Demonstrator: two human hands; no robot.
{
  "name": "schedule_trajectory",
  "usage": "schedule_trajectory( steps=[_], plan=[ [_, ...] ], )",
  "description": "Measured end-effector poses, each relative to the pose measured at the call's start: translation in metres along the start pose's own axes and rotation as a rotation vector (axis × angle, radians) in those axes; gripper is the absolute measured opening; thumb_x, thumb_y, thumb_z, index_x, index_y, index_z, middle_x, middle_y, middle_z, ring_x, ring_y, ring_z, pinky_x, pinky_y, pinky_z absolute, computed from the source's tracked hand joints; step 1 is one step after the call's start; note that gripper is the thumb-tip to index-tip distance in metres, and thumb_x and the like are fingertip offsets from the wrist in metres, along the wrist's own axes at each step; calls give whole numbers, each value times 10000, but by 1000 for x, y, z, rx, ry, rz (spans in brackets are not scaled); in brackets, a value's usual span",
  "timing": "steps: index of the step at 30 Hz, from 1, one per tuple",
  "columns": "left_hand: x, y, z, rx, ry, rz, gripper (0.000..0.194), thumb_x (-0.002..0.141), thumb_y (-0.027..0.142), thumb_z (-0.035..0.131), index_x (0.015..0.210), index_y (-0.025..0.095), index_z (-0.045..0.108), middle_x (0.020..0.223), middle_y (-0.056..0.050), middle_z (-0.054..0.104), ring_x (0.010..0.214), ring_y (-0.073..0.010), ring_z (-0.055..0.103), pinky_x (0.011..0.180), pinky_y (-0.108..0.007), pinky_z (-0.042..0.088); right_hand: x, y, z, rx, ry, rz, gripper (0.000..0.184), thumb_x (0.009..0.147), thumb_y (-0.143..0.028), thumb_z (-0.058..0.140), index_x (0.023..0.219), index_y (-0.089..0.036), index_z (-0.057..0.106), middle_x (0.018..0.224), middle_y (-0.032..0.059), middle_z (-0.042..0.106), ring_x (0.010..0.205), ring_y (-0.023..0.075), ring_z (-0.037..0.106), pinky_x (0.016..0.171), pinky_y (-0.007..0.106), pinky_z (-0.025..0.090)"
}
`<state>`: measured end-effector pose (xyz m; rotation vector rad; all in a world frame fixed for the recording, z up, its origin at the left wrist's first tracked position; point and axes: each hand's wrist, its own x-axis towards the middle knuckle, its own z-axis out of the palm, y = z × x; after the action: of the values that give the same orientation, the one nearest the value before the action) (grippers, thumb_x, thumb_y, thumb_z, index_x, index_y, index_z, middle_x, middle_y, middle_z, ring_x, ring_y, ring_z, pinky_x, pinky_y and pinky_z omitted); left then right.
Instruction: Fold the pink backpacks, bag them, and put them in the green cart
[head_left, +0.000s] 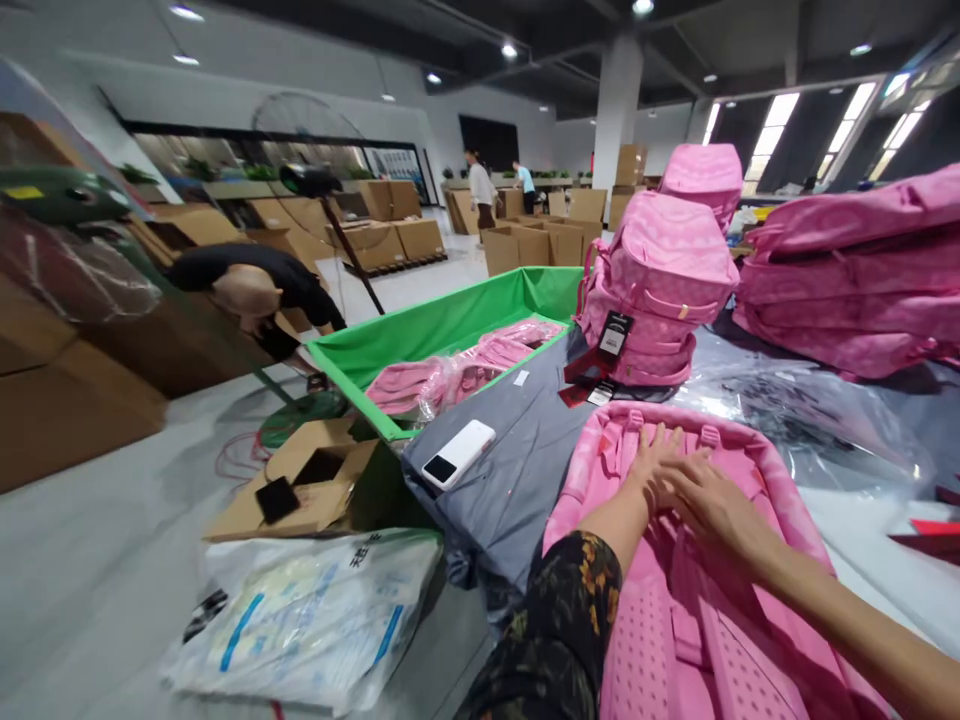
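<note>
A pink backpack [675, 610] lies back-side up on the table in front of me, straps showing. My left hand [651, 462] rests flat on its upper part, fingers stretched toward the top handle. My right hand [712, 500] lies flat over it, partly overlapping the left hand, fingers spread. Neither hand holds anything. Another pink backpack [660, 290] with a black tag stands upright just beyond. A stack of flat pink backpacks [847, 280] lies at the right.
A white phone [459, 453] lies on grey cloth [517, 450] at the left. A green bin [450, 330] holds bagged pink backpacks. An open cardboard box [300, 490] and a white plastic bag [307, 620] sit on the floor. A person [251, 290] bends at left; clear plastic [795, 420] lies right.
</note>
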<state>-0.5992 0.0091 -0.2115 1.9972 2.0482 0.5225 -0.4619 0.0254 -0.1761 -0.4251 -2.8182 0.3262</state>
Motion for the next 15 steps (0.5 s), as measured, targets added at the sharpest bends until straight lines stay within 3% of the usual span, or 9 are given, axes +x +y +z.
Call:
schedule_trajectory(
  steps=[2,4,7,9,12,15],
  plan=[
    [1,5,-5,-8,-7,-26,573,971,506,534,1517,348,469,1652,-52,365,1554,-432,170,1233,-716,70,-42,-8,0,-44,22,20,366,994,-219,385,1257,-224,639,1257,126,669,1178,283,583,1025,489,471],
    [1,12,-19,-28,-1,-62,520,1027,429,457,1514,249,471,1605,-118,431,1533,-384,271,1236,-673,162,-61,-17,9,-128,48,94,392,963,-166,369,1238,-152,648,1239,160,683,1174,304,584,1011,479,474],
    [-14,30,-50,-80,-48,-29,385,1033,213,434,1369,113,592,1393,-140,644,1348,-235,547,1183,-414,382,-57,-23,28,-164,65,201,407,929,-144,417,1262,-76,640,1312,208,647,1251,349,533,1041,493,442],
    [-43,48,-73,-152,-144,119,306,1031,208,462,1241,124,667,1251,-85,726,1185,-163,648,1066,-279,466,-50,-22,35,-120,72,222,392,920,-152,457,1253,-87,653,1305,198,653,1244,346,532,1050,484,430],
    [-102,76,-97,-227,-290,442,287,1034,357,502,1047,164,714,1054,-34,770,1004,-159,694,924,-264,513,-47,-23,35,-46,94,240,360,937,-175,473,1238,-140,667,1307,156,661,1238,317,533,1062,453,412],
    [-148,92,-91,-33,-363,629,380,992,478,546,776,197,683,755,-32,735,774,-195,669,764,-318,508,-49,-27,32,14,134,267,351,1000,-229,405,1235,-165,658,1325,143,651,1269,301,514,1085,442,379]
  ],
)
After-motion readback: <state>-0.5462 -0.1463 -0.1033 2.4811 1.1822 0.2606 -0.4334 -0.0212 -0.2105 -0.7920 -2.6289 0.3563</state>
